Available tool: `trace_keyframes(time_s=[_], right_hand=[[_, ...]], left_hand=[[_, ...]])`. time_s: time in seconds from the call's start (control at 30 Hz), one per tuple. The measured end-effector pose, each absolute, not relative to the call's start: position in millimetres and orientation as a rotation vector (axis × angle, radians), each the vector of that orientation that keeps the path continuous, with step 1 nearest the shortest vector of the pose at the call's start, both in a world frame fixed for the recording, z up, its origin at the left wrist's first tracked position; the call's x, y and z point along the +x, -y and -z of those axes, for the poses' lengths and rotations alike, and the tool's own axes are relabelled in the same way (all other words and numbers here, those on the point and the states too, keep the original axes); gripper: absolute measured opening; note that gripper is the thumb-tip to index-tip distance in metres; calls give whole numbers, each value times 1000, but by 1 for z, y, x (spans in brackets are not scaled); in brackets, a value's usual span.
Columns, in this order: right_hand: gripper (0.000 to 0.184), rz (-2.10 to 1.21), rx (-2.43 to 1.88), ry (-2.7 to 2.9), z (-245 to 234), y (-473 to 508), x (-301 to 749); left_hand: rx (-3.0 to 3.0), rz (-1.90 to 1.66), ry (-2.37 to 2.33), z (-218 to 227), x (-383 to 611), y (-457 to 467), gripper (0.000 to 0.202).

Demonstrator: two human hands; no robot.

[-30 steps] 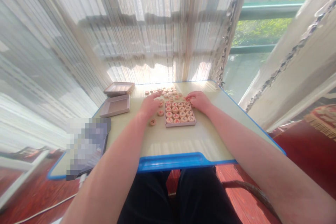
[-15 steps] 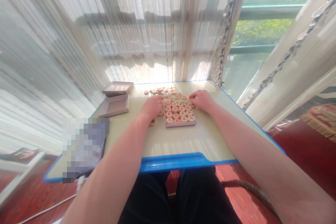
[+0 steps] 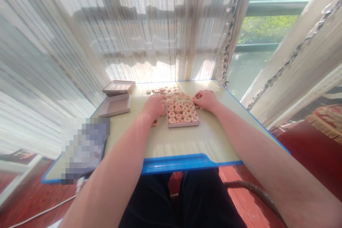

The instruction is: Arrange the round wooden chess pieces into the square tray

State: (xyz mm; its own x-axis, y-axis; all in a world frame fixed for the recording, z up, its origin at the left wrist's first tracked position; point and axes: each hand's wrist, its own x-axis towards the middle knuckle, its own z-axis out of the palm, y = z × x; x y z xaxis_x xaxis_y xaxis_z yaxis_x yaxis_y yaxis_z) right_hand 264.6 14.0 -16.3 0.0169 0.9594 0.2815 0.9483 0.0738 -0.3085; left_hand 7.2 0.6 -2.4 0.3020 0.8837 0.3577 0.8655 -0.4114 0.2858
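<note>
A shallow open box (image 3: 184,125) stands on the table, packed with rows of round wooden Chinese chess pieces (image 3: 178,109) marked in red and black characters. My left hand (image 3: 154,107) is at the box's far left corner, fingers curled round a chess piece that is mostly hidden. Beside and under that hand lie further pieces, one of them (image 3: 155,123) near the wrist. At the far right corner my right hand (image 3: 206,100) has its fingers pinched together on a chess piece, largely covered. More pieces (image 3: 197,106) show beneath it.
Loose chess pieces (image 3: 167,90) are scattered beyond the box. Two empty box parts, a lower tray (image 3: 116,106) and another (image 3: 119,86) behind it, stand at the left. A blurred-out tablet-like device (image 3: 87,149) lies front left. The table has a blue edge (image 3: 176,164); curtains (image 3: 149,35) hang behind.
Both hands stay by the box's far corners, with only slight finger movement. The whole view has shifted a little; the pieces in the box look the same.
</note>
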Motion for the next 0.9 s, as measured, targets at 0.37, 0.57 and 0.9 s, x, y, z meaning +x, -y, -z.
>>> trace_keyframes(time_s=[0.37,0.57,0.9], right_hand=[[29,-74,-1853,1989,13,-12,261],[31,-1,-1645,1903,-6,8,248],[22,58,-1289,2370,-20,55,205]], left_hand=[[2620,-844,-1503,-1,14,4,42],[2636,-924,-1448,-5,15,9,38],[2629,-1050,-1358,-4,16,7,30]])
